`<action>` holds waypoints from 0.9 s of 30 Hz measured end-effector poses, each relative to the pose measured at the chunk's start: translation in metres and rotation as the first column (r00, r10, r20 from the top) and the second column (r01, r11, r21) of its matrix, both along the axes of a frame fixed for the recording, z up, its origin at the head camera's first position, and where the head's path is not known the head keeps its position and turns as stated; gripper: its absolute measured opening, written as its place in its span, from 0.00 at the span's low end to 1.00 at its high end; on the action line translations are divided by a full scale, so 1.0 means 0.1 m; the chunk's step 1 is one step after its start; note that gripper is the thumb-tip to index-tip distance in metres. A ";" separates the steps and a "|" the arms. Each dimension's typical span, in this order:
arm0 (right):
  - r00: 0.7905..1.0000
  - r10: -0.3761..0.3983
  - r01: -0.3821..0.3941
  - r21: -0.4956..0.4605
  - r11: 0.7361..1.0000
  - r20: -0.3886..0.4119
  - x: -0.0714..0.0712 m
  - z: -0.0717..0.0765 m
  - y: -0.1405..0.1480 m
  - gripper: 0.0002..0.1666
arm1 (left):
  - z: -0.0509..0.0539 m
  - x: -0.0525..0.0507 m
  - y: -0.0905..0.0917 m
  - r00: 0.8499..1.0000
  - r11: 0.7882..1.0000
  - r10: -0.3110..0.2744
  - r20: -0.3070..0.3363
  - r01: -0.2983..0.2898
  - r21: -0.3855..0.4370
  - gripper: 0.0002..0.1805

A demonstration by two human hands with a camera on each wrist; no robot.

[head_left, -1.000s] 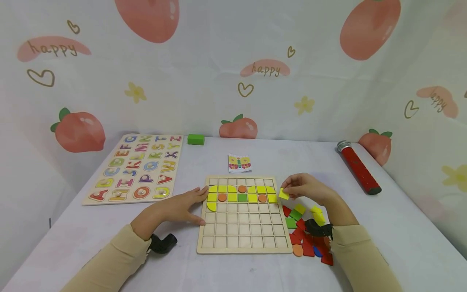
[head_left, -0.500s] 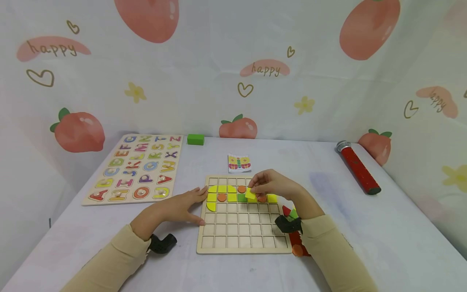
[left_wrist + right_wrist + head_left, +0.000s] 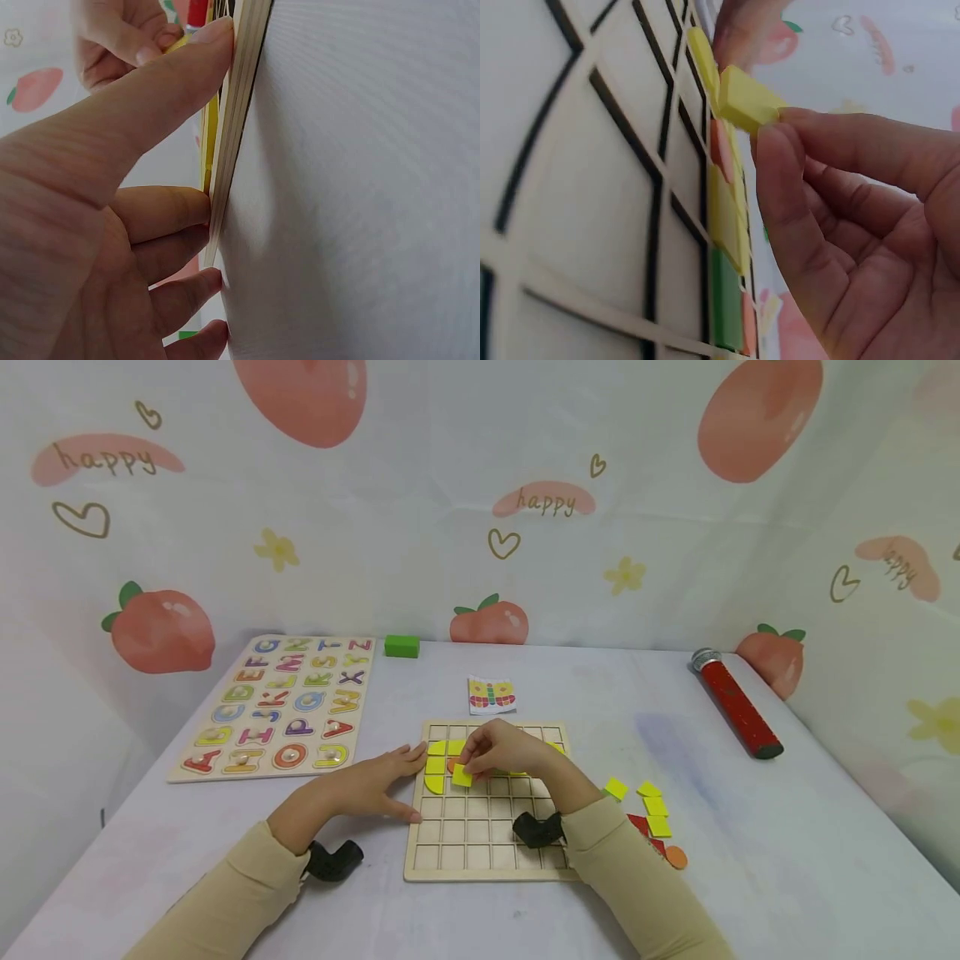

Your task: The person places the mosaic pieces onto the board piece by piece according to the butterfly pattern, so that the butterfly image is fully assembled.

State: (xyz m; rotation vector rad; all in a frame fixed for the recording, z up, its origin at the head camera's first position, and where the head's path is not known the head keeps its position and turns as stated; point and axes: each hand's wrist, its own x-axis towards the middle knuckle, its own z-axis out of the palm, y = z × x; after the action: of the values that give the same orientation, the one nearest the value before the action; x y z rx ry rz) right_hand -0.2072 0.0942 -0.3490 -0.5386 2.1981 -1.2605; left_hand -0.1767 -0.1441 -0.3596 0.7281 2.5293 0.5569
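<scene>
My right hand (image 3: 510,750) pinches a yellow square tile (image 3: 462,776) between thumb and fingertips, over the left part of the wooden grid board (image 3: 491,858). In the right wrist view the yellow square tile (image 3: 746,100) is tilted, above a row of tiles on the board; a green tile (image 3: 726,296) sits nearer. My left hand (image 3: 367,783) touches the board's left edge with extended fingers and thumb. Its fingertips meet the board's side (image 3: 236,112) in the left wrist view. Yellow tiles (image 3: 435,766) fill cells in the board's upper left; my right hand hides much of that row.
Loose tiles (image 3: 657,807) lie right of the board, partly behind my right forearm. A small butterfly pattern card (image 3: 492,695) lies beyond the board. An alphabet puzzle (image 3: 273,710) is at left, a green block (image 3: 402,647) at the back, a red microphone (image 3: 738,706) at right.
My right hand has carried the yellow square tile leftward from the board's right edge, across to the cells at its left. My left hand has stayed at the board's edge.
</scene>
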 end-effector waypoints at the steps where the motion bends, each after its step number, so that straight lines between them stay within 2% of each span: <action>1: 1.000 -0.002 0.002 0.008 1.000 -0.009 0.00 -0.01 -0.02 0.05 | 0.00 0.00 0.00 1.000 1.000 0.000 0.000 0.000 0.002 0.52; 6: 0.996 0.010 -0.006 0.048 0.999 -0.086 0.02 -0.07 -0.08 0.05 | 0.00 0.00 -0.01 1.000 1.000 -0.009 -0.005 0.009 0.007 0.52; 16: 0.975 0.043 -0.014 0.131 0.991 -0.220 0.07 -0.07 -0.15 0.05 | 0.02 0.00 -0.02 1.000 1.000 -0.014 -0.007 0.014 0.026 0.52; 27: 0.975 0.057 -0.024 0.155 0.988 -0.215 0.06 -0.06 -0.13 0.04 | 0.00 -0.01 -0.01 1.000 0.999 -0.027 -0.010 0.027 0.026 0.52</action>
State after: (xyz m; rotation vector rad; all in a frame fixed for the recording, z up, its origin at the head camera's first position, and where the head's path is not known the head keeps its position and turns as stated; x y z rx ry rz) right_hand -0.2008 0.0811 -0.3550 -0.6855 2.4278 -1.0433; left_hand -0.1775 -0.1449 -0.3594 0.7750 2.5216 0.5792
